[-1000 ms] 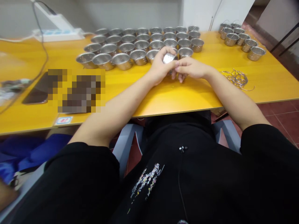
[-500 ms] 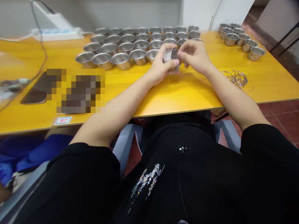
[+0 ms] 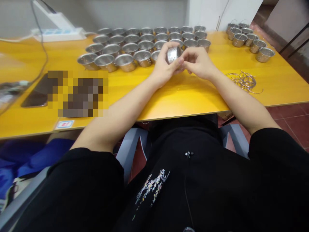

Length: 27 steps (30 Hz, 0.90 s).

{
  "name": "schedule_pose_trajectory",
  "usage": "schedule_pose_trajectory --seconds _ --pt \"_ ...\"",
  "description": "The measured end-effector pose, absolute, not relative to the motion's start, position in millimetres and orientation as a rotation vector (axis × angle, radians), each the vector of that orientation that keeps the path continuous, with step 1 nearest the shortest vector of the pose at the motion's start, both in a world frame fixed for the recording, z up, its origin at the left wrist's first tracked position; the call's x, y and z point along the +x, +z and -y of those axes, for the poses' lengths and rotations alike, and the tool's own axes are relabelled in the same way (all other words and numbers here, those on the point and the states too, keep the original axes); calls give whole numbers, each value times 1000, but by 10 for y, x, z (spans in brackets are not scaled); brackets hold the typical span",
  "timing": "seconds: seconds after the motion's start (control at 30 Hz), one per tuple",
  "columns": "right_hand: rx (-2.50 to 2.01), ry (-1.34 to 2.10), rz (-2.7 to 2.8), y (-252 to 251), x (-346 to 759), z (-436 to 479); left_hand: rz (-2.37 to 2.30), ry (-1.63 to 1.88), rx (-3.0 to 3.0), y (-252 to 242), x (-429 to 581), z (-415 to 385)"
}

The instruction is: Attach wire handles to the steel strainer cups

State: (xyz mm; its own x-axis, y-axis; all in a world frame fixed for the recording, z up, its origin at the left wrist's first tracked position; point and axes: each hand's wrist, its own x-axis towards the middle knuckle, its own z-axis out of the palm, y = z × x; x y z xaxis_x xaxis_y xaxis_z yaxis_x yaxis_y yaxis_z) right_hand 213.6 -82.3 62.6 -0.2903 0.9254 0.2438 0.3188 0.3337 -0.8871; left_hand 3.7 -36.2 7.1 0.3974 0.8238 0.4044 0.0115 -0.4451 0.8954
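My left hand (image 3: 163,66) is closed round a small perforated steel cup (image 3: 173,54), held tipped on its side above the yellow table (image 3: 169,96). My right hand (image 3: 196,61) sits against the cup's right side with its fingers pinched at the rim; whatever they pinch is too small to make out. Just behind my hands stand several rows of the same steel cups (image 3: 125,48), mouths up.
A second group of cups with wire handles (image 3: 251,40) stands at the far right. A heap of loose wire rings (image 3: 243,80) lies to the right of my hands. A phone (image 3: 33,93) and a power strip with its cable (image 3: 58,32) are at the left.
Both hands lifted the cup off the table surface and turned it. My right hand rose to the cup's rim, then came down slightly and closed in against it.
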Motion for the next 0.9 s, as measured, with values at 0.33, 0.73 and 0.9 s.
schedule_pose_trajectory --seconds 0.33,0.73,0.9 --pt "-1077 959 1873 629 2260 740 -707 1184 1682 66 19 310" --pt "-1060 917 1740 476 2426 556 -738 1141 1852 57 30 285" --pt "-992 1129 1847 486 2340 648 -792 1116 1840 6 0 216"
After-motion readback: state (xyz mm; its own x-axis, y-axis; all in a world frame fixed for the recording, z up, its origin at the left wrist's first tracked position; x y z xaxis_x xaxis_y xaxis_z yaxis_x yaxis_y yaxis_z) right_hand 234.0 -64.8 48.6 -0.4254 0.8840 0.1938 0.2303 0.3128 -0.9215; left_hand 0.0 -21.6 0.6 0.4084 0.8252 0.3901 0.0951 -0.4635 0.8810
